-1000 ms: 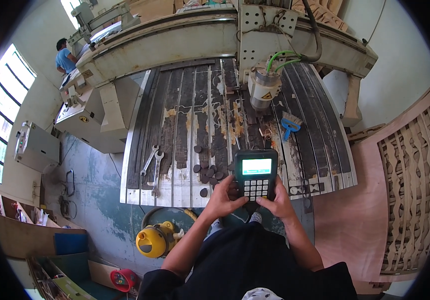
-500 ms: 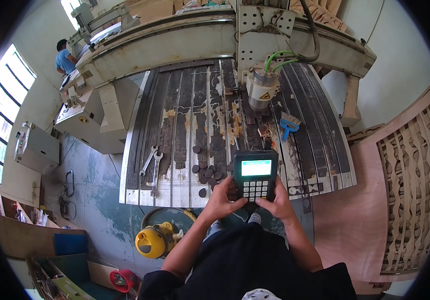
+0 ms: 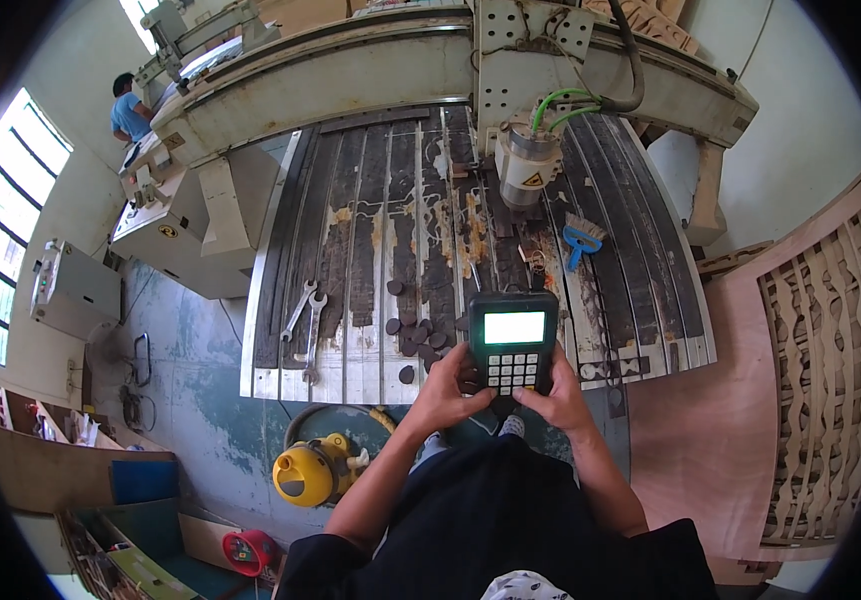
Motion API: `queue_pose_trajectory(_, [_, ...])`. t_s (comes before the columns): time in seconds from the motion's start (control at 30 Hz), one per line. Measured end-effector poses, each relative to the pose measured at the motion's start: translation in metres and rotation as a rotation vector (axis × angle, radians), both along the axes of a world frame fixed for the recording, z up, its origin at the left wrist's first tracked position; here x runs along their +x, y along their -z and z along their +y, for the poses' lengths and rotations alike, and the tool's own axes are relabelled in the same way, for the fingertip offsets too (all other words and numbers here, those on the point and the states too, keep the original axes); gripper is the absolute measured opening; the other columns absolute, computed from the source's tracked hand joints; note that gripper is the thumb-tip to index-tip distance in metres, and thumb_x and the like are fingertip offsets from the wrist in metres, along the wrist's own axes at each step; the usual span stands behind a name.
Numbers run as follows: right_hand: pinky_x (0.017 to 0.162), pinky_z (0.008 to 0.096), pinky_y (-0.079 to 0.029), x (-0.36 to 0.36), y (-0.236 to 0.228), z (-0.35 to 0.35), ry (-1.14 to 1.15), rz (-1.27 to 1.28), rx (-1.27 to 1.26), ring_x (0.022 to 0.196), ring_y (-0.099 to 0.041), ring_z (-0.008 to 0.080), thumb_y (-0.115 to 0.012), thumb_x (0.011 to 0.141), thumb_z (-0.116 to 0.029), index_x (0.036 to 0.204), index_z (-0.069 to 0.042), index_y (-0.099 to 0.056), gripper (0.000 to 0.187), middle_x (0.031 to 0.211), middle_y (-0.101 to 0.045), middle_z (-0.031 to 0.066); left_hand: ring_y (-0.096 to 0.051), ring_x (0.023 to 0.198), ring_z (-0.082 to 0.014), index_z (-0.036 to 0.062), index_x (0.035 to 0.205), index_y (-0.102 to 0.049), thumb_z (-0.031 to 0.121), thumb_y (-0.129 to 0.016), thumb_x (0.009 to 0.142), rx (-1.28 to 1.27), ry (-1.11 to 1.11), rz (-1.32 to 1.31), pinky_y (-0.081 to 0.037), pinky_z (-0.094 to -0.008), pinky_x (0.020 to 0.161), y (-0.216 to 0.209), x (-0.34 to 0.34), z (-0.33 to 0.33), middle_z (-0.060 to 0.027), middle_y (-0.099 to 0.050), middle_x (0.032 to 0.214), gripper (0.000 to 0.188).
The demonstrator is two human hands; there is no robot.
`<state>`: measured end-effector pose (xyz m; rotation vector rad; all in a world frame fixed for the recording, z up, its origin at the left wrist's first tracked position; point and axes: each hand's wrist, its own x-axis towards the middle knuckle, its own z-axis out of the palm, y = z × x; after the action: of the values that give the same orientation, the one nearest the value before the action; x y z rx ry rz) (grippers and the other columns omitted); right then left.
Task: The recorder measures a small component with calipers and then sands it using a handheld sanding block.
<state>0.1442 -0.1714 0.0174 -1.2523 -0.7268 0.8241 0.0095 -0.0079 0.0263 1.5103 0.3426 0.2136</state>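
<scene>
Between my two hands I hold a black handheld keypad controller (image 3: 512,347) with a lit screen and pale square keys. My left hand (image 3: 450,392) wraps its left side, the thumb lying at the lower keys. Around the right edge curls my right hand (image 3: 557,400), its thumb also at the bottom row of keys. Beyond the controller stretches a slotted, worn machine bed (image 3: 350,384). Above the bed hangs a metal spindle (image 3: 528,170) with green hoses, carried on a gantry (image 3: 330,118).
Two wrenches (image 3: 314,335) and several dark round pieces (image 3: 418,335) lie on the bed, with a blue brush (image 3: 583,238) farther right. A yellow vacuum cleaner (image 3: 305,475) stands on the floor. Cut wooden panels (image 3: 830,390) lean at right. Another person (image 3: 131,110) works far left.
The screen looks whiter, its blue bar no longer visible. My view has shifted slightly, moving the bed and spindle up in the picture. Both hands keep their hold on the controller.
</scene>
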Motion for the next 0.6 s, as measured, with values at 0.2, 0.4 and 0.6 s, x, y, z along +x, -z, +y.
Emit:
queue_pose_trajectory(0.2, [0.105,0.0338,-0.038,0.0004,0.0016,-0.0002,0.003,-0.062,-0.014,0.121,-0.049,0.019,-0.068,0.078,0.002,0.143,0.002,-0.031,0.075,0.129,-0.051,0.0118,-0.064,0.108,-0.0228,-0.0049,0.129,-0.042,-0.002,-0.073,0.078,-0.004,0.004,0.025,-0.055,-0.0329,0.087,0.0029,-0.0009,0.0006,-0.0173,-0.061,0.119,0.06])
queue_pose_trajectory(0.4, [0.105,0.034,-0.038,-0.003,0.0036,0.0001,0.015,-0.029,-0.02,0.12,-0.05,0.0188,-0.068,0.077,0.002,0.142,0.002,-0.033,0.074,0.128,-0.051,0.0119,-0.064,0.109,-0.0236,-0.0044,0.13,-0.043,-0.003,-0.072,0.077,-0.019,0.005,0.019,-0.055,-0.0334,0.088,0.0031,-0.0013,-0.0004,-0.0174,-0.061,0.12,0.06])
queue_pose_trajectory(0.6, [0.106,0.0342,-0.036,-0.0021,0.0033,-0.0001,0.018,-0.045,-0.034,0.121,-0.049,0.0191,-0.068,0.076,0.002,0.142,0.002,-0.033,0.074,0.128,-0.05,0.0115,-0.064,0.109,-0.0241,-0.0043,0.133,-0.041,-0.004,-0.072,0.077,-0.034,-0.001,0.056,-0.055,-0.0339,0.088,0.0033,-0.0015,-0.0005,-0.0177,-0.062,0.12,0.064])
